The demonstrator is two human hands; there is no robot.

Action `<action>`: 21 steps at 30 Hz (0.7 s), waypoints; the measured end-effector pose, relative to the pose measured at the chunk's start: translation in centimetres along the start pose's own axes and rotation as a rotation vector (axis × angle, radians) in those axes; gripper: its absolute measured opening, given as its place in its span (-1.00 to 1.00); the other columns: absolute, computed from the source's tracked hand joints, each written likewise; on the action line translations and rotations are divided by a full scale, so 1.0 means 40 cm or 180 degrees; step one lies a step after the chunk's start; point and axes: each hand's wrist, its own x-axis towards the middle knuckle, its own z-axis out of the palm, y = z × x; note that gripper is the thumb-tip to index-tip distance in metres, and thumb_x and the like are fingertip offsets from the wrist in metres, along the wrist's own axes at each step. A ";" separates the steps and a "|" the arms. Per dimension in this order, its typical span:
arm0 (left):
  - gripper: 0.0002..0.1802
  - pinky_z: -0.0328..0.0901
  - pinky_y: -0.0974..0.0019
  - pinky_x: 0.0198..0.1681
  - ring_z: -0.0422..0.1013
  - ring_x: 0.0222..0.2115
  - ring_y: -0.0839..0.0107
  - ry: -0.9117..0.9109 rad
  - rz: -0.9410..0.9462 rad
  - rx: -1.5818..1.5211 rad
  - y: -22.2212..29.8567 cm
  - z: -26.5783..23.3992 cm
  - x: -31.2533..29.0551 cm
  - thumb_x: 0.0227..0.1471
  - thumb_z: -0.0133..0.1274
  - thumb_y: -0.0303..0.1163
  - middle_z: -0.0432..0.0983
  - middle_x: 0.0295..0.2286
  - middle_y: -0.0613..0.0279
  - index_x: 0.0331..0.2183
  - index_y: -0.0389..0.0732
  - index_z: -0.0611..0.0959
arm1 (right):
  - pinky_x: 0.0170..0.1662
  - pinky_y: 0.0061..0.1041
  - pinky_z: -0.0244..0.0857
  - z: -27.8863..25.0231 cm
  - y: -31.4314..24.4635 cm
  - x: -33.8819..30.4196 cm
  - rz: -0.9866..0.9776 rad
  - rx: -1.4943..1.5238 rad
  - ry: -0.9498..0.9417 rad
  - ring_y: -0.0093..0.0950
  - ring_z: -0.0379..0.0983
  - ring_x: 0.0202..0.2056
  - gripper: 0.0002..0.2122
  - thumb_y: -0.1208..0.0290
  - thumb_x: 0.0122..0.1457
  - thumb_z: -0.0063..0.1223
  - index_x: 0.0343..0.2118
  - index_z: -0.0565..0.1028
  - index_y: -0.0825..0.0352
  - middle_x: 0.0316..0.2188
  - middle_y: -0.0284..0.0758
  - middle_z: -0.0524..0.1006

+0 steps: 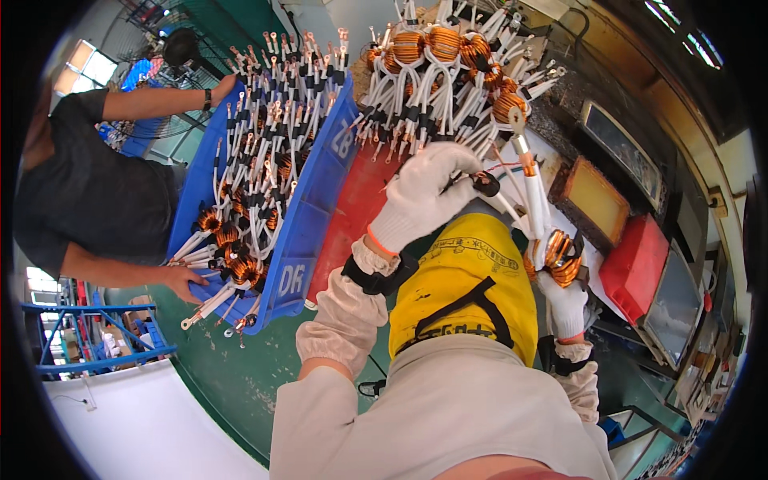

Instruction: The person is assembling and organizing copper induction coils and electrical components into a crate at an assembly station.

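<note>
My left hand (428, 192), in a white knitted glove, is closed, its fingertips pinching a black-wrapped piece (486, 183) at the end of a white lead. Whether the black is tape or a sleeve I cannot tell. My right hand (566, 306), gloved alike, is closed round a copper-wound coil (563, 258) from below; some of its fingers are hidden by the coil. From this coil a thick white lead (534, 192) rises, bare copper showing near its top, capped by a metal ring terminal (518, 132).
A heap of similar coils (442, 44) lies on the red bench top (352, 210). To the left, a person (104, 180) has both hands on a blue crate (302, 232) full of coils with leads. On the right are a yellow-filled tray (596, 200) and a red bin (634, 264).
</note>
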 end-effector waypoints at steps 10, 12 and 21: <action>-0.59 0.32 0.42 -0.14 0.45 -0.26 0.50 0.0337 -0.1379 -0.1292 0.031 -0.005 -0.020 0.05 0.11 -0.30 0.44 -0.22 0.22 -0.09 -0.29 0.45 | 0.09 -0.48 0.24 0.014 -0.001 0.053 -0.0393 -0.0913 -0.0177 -0.49 0.40 -0.04 -0.50 0.51 0.01 0.10 0.03 0.21 0.26 -0.07 -0.32 0.45; -0.55 0.31 0.37 -0.07 0.45 -0.21 0.45 0.0334 -0.1500 -0.2112 0.051 -0.004 -0.022 0.13 0.04 -0.28 0.44 -0.23 0.23 0.00 -0.29 0.39 | 0.10 -0.46 0.24 0.017 0.008 0.065 -0.0657 -0.1745 -0.0329 -0.45 0.40 -0.05 -0.48 0.56 0.01 0.07 0.05 0.17 0.25 -0.04 -0.30 0.40; -0.49 0.25 0.30 0.03 0.37 -0.09 0.43 -0.0591 -0.0774 -0.1316 0.004 0.165 -0.065 0.12 0.07 -0.26 0.45 -0.14 0.16 0.05 -0.27 0.36 | 0.02 -0.46 0.28 0.050 0.012 0.075 -0.0718 -0.0642 -0.0454 -0.42 0.37 -0.07 -0.47 0.63 0.00 0.01 0.08 0.15 0.28 -0.05 -0.27 0.40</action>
